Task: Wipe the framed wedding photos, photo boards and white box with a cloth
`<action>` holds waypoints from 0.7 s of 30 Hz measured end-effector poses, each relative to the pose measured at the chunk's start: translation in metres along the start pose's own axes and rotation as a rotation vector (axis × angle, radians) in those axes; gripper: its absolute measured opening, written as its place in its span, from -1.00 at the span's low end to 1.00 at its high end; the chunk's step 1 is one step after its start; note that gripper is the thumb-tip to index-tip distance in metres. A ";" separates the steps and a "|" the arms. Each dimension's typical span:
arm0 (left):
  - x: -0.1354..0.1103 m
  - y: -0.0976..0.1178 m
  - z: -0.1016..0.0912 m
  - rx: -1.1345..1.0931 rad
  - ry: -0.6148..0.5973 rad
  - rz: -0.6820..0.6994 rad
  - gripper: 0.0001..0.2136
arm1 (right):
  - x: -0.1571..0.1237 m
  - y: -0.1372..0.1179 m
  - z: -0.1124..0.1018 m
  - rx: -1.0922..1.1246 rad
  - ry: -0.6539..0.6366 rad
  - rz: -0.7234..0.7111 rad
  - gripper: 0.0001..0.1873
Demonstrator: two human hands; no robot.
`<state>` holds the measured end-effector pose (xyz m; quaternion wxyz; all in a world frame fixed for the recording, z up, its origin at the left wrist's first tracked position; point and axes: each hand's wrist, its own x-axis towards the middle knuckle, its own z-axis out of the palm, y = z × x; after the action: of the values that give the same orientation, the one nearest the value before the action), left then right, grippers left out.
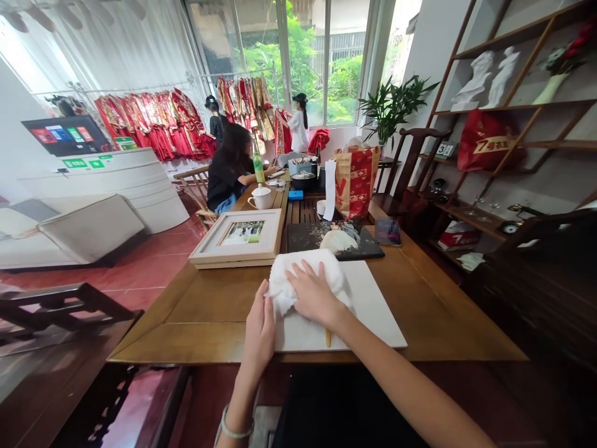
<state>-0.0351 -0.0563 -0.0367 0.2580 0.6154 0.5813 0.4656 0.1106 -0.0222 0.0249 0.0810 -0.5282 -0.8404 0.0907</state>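
Observation:
A white fluffy towel lies bunched on a flat white board at the near edge of the wooden table. My right hand rests on top of it, palm down with the fingers spread. At the towel's left side, my left hand pinches its edge between thumb and fingers. A thin yellowish stick pokes out on the board below my right forearm; its upper part is hidden. Behind the towel lies a dark decorated panel bearing a pale rounded shape.
Framed pictures are stacked at the left on the table. Farther back stand a lidded white cup, a green-labelled bottle and a red paper bag. A person in black sits at the table's far left side.

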 end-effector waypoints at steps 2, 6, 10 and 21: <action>0.001 -0.003 -0.001 -0.029 0.029 -0.007 -0.53 | -0.017 -0.009 0.004 0.009 0.008 -0.044 -0.28; 0.002 -0.006 -0.003 -0.144 0.032 -0.056 -0.52 | -0.080 -0.021 0.016 0.070 0.017 -0.169 -0.22; 0.002 -0.005 -0.003 -0.077 -0.108 0.073 -0.57 | -0.129 -0.013 0.022 0.097 0.014 -0.218 -0.17; 0.003 -0.008 0.000 0.369 -0.342 0.333 -0.55 | -0.074 0.085 0.007 -0.008 0.155 0.198 -0.13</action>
<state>-0.0391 -0.0521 -0.0430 0.1560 0.8082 0.4953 0.2777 0.2154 -0.0536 -0.0047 0.1340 -0.6144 -0.7757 0.0536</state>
